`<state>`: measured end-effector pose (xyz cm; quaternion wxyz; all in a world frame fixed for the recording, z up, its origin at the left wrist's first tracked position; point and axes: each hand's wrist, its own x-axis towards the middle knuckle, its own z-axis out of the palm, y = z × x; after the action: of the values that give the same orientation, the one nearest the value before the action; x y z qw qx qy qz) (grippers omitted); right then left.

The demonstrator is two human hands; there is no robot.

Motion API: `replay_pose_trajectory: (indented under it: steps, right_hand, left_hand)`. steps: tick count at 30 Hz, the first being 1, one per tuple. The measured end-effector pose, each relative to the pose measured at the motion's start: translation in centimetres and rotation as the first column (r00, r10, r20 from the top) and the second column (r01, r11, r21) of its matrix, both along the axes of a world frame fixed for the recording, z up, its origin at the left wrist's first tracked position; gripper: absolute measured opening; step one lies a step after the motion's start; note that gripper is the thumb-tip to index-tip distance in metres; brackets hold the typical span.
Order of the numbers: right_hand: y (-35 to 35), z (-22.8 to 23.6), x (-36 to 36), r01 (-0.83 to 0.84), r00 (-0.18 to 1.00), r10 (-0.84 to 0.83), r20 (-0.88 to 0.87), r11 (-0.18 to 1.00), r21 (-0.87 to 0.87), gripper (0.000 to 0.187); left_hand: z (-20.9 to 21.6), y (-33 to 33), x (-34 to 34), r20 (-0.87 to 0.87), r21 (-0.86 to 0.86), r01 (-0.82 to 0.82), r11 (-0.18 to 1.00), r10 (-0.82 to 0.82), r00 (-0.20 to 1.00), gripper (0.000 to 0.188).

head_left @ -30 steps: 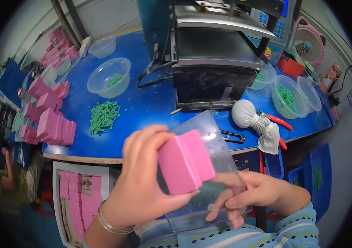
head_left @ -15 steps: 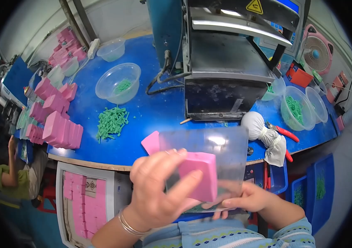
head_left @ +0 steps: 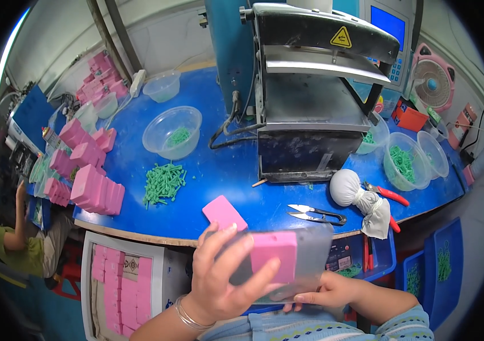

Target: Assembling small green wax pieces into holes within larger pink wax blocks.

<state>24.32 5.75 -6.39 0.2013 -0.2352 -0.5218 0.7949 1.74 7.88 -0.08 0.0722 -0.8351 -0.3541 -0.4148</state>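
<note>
Two hands hold one pink block inside a clear plastic bag, just above the near edge of the blue counter. The left hand is clenched around the bag from the front, its fingers pressing the block through the film, thumb spread low. The right hand grips the bag's lower edge from beneath, fingers curled on the plastic. The block thus sits between the two, against the left palm side and above the right fingertips, off the counter altogether.

The likely hazard is a slip: the film looks slick, and if the left hand's grip loosens the block could slide sideways out of the bag or drop past the counter edge to the floor.

A second pink block lies flat on the counter just behind the left hand. Beyond it sit a scatter of green plastic pieces, a clear bowl, a pair of scissors and a white cloth bundle. Stacks of pink blocks line the counter's left end, and a dark press machine stands at centre.
</note>
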Motion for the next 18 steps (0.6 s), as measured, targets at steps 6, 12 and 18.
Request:
replay_pose_trajectory:
  steps: [6,12,18]
  right_hand:
    - [0.1,5.2,2.0,-0.078,0.975,-0.031,-0.221,0.880,-0.469,0.057]
    - [-0.3,12.6,4.2,0.012,0.771,-0.365,-0.521,0.827,-0.563,0.061]
    - [1.9,14.7,4.2,0.093,0.743,-0.340,-0.576,0.905,-0.415,0.064]
  left_hand:
    - [-0.2,1.7,-1.8,0.174,-0.229,-0.218,0.949,0.260,0.950,0.037]
    - [-1.5,3.6,-1.7,-0.182,-0.342,-0.364,0.866,0.319,0.930,0.053]
    - [-1.5,4.1,-1.4,-0.114,-0.381,-0.378,0.844,0.363,0.925,0.054]
